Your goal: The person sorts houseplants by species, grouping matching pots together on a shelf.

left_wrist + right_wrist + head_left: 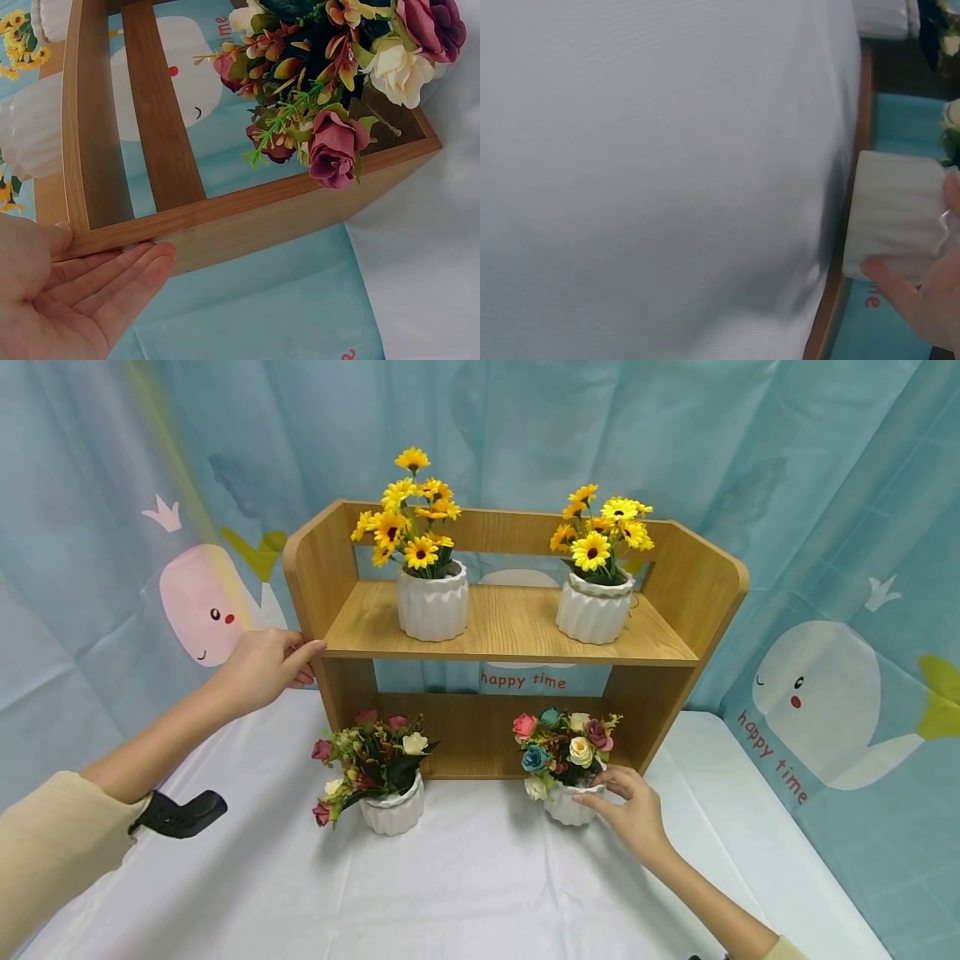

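My left hand (262, 668) grips the left side panel of a two-tier wooden shelf (510, 618), thumb at the front edge by the upper board. In the left wrist view its fingers (127, 281) lie along the panel's outer face. My right hand (630, 814) holds the rim of a white fluted flowerpot (566, 807) with pink, blue, cream and mauve artificial roses (566, 747). That pot stands at the front of the lower tier, and the right wrist view shows the thumb against the pot's wall (896, 202).
Two white pots of yellow sunflowers, left (432, 606) and right (594, 610), stand on the upper tier. Another white pot (393, 810) with purple-red and cream roses sits before the lower left. A white cloth (450, 893) covers the table; a blue curtain (510, 427) hangs behind.
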`<state>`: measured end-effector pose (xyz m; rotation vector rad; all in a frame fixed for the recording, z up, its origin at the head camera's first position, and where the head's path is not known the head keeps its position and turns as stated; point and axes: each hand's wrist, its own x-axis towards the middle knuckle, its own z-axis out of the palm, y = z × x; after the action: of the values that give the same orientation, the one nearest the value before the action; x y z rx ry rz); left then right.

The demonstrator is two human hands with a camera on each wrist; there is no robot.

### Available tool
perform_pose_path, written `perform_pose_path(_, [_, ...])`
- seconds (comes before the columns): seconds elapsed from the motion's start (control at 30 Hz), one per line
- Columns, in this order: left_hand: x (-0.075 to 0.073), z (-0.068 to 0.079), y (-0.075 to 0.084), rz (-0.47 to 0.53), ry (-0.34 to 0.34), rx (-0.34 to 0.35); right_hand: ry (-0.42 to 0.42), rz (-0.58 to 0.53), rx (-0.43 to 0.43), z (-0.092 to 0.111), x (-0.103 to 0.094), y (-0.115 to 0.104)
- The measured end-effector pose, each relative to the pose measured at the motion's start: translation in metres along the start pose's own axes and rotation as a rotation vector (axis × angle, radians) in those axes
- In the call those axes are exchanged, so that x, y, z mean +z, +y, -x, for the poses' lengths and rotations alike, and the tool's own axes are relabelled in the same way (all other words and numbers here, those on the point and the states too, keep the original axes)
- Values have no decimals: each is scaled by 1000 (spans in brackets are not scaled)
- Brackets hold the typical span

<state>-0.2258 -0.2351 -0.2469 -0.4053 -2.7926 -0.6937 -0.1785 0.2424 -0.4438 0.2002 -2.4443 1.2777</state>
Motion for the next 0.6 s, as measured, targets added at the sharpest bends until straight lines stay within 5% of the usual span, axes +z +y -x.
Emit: perform_pose_path(0.6, [-1,0,0,-1,-6,-3,-7,-73,3,-25,14,-17])
